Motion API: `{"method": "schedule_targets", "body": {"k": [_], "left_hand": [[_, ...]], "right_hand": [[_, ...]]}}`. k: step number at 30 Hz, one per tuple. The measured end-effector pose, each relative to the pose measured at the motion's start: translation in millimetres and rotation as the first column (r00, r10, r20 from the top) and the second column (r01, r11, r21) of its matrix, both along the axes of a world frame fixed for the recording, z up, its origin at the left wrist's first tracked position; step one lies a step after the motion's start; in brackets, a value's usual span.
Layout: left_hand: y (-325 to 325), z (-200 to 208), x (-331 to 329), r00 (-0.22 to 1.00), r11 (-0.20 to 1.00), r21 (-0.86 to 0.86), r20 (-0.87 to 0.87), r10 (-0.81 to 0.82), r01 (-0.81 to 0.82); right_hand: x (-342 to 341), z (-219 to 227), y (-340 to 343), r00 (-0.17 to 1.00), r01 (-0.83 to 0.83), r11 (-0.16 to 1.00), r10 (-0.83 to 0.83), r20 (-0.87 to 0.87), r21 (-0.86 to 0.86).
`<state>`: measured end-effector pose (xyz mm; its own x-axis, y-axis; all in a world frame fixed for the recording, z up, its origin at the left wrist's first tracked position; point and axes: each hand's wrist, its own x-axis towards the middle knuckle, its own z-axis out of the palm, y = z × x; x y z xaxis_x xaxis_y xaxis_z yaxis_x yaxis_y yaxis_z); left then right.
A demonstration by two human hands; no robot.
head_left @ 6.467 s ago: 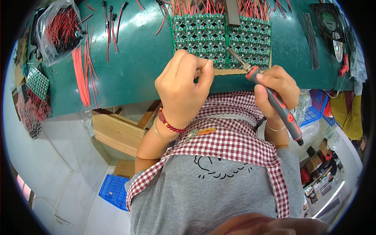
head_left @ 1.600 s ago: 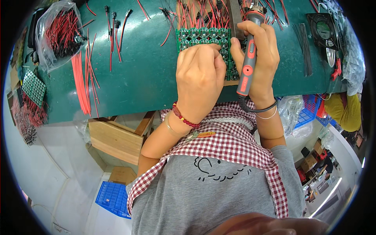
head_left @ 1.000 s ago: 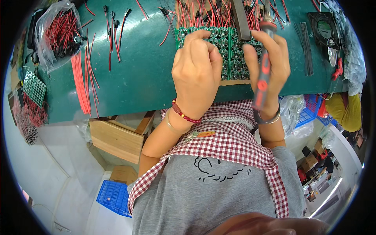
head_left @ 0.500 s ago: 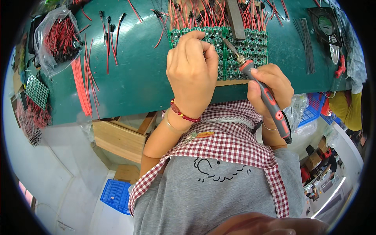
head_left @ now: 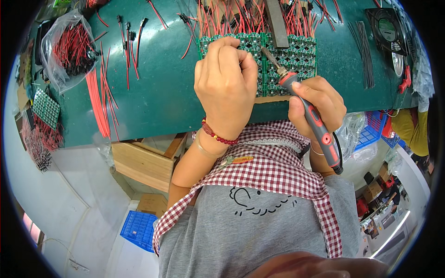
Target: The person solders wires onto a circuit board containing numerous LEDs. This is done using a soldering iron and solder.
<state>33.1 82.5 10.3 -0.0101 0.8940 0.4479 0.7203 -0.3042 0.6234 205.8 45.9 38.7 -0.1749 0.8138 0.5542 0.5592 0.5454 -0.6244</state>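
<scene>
My right hand [head_left: 320, 105] grips a grey and red soldering iron [head_left: 311, 113], whose tip points up and left over the green circuit boards [head_left: 296, 62]. Its tip is close above the boards; whether it touches cannot be made out. Over the left part of the boards is my left hand [head_left: 225, 78], its fingers curled with thumb and forefinger drawn together. Whatever it pinches is hidden behind the fingers. Red and black wires [head_left: 241, 18] fan out from the boards' far edge. A dark flat metal bar [head_left: 278, 25] lies across the wires and the boards' far edge.
At the left lie loose red wires [head_left: 96, 104], connector leads [head_left: 132, 46] and a clear bag of wires [head_left: 74, 46]. Thin black wires [head_left: 361, 54] and a black fan [head_left: 385, 28] are at the right. Below the green table [head_left: 153, 99] is a wooden drawer [head_left: 143, 162].
The soldering iron and my right hand have shifted slightly left. My left hand has moved slightly left too, its fingers still curled.
</scene>
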Motion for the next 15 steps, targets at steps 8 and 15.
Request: {"method": "schedule_targets", "body": {"k": [8, 15], "left_hand": [[-0.1, -0.2, 0.7, 1.000, 1.000, 0.013, 0.007, -0.002, 0.002], [-2.1, 5.2, 1.5, 0.997, 0.999, -0.003, -0.070, 0.034, -0.034]], "right_hand": [[0.0, 2.0, 0.6, 1.000, -0.003, 1.000, 0.003, -0.029, -0.017], [2.6, 6.6, -3.6, 1.000, 0.010, 1.000, -0.010, -0.025, -0.026]]}}
